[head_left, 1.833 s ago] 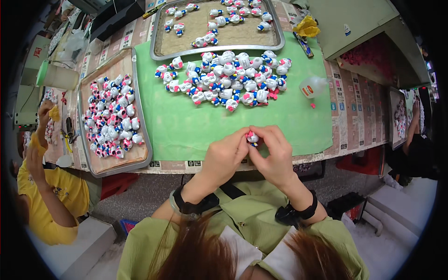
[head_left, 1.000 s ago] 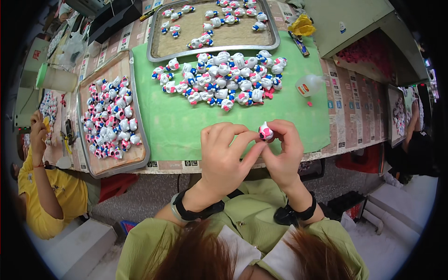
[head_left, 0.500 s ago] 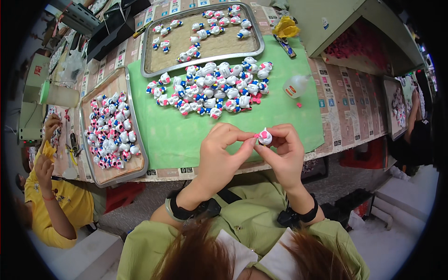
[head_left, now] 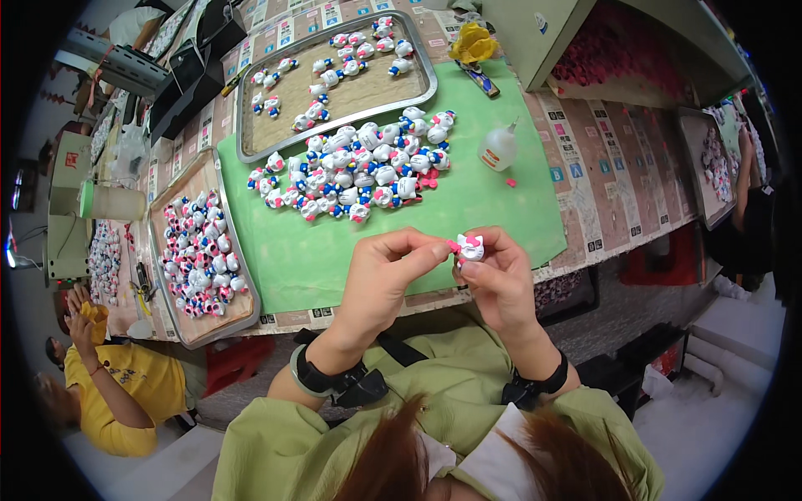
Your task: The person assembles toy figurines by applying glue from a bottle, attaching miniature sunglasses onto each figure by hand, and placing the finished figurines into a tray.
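In front of me, above the near edge of the green mat (head_left: pixel 468 217), my right hand (head_left: pixel 507 292) pinches a small white toy figurine (head_left: pixel 472 247) with pink markings. Thumb and fingers of my left hand (head_left: pixel 376 280) are closed on a small pink part (head_left: pixel 453 247) at the figurine's left side; whether the two are joined is hidden by the fingertips. Beyond my hands lies a heap of white, blue and pink figurines (head_left: pixel 355 171). A squeeze bottle (head_left: pixel 499 149) with clear contents stands to the right, beside a loose pink piece (head_left: pixel 511 182).
A metal tray (head_left: pixel 368 90) with scattered figurines sits at the back. Another tray (head_left: pixel 253 288), full of figurines, stands at left. A yellow flower-shaped object (head_left: pixel 474 42) lies near a grey cabinet (head_left: pixel 535 42). At far left sits a co-worker in yellow (head_left: pixel 134 388).
The figurine has been turned in my right fingers, showing more of its front. My left hand keeps its pinch. The whole view has shifted slightly, and the co-worker's hands have lowered.
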A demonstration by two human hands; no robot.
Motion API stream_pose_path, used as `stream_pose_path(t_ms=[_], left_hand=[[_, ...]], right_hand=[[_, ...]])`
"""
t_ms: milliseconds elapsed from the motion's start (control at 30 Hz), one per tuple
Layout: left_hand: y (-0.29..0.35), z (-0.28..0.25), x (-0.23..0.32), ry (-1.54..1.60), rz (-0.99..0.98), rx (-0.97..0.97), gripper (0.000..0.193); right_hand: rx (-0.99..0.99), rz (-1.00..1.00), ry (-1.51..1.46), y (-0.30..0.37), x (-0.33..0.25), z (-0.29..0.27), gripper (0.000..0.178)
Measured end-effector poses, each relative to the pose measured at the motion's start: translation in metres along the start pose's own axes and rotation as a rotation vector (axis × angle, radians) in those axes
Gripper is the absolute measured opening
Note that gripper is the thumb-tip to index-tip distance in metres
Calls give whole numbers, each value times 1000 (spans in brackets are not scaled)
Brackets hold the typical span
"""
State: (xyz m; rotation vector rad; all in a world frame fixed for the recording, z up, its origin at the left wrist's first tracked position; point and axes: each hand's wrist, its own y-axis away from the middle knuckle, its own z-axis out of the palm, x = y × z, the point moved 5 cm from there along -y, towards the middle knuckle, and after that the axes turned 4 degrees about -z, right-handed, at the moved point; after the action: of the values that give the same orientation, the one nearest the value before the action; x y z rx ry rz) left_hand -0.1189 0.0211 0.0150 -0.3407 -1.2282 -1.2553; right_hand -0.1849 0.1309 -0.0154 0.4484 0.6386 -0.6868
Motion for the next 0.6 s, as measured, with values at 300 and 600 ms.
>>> stream_pose_path(t_ms=[300,600], left_hand=[[-3,-21,16,298,-13,65,13],[-93,10,85,-375,95,-31,20]], right_hand=[[-114,73,-420,-4,-16,-14,29],[-43,66,-148,6,-16,-18,29]])
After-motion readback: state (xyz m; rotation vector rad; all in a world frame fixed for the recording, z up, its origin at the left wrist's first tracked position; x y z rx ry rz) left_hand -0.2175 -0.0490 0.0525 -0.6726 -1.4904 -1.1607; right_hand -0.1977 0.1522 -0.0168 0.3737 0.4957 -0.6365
